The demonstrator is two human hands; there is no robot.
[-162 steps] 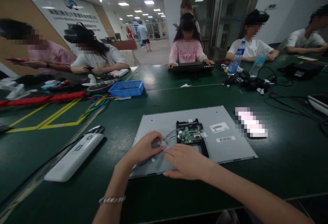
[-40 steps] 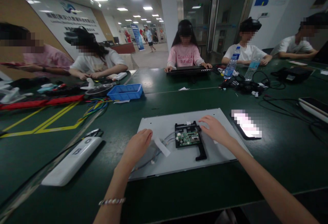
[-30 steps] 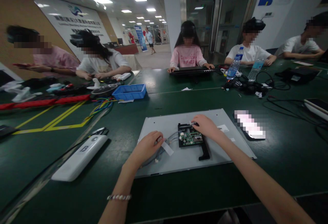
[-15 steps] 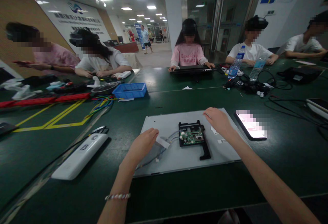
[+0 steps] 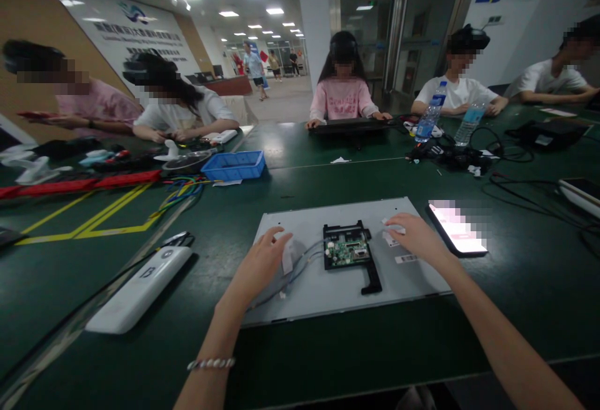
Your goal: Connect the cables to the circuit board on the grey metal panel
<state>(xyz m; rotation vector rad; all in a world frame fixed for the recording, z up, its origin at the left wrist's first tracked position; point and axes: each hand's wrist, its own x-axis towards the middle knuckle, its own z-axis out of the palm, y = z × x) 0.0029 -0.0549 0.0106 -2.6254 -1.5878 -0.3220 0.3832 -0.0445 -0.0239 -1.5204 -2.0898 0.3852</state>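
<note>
A grey metal panel [image 5: 328,291] lies flat on the green table in front of me. A small green circuit board [image 5: 345,249] in a black bracket sits at its middle, with thin wires [image 5: 300,260] running left from it. My left hand [image 5: 262,263] rests on the panel's left part, fingers pinched on a white strip of tape [image 5: 287,255] by the wires. My right hand [image 5: 415,238] lies flat on the panel's right part, fingers spread over the white labels [image 5: 405,259].
A lit phone [image 5: 457,229] lies just right of the panel. A white oblong device [image 5: 140,288] lies to the left. A blue tray [image 5: 233,165], coloured wires, water bottles [image 5: 430,115] and cables sit farther back. Several people sit around the table.
My right hand has moved from the circuit board out to the panel's right part and settled flat on the labels. My left hand has lifted the white tape strip upright.
</note>
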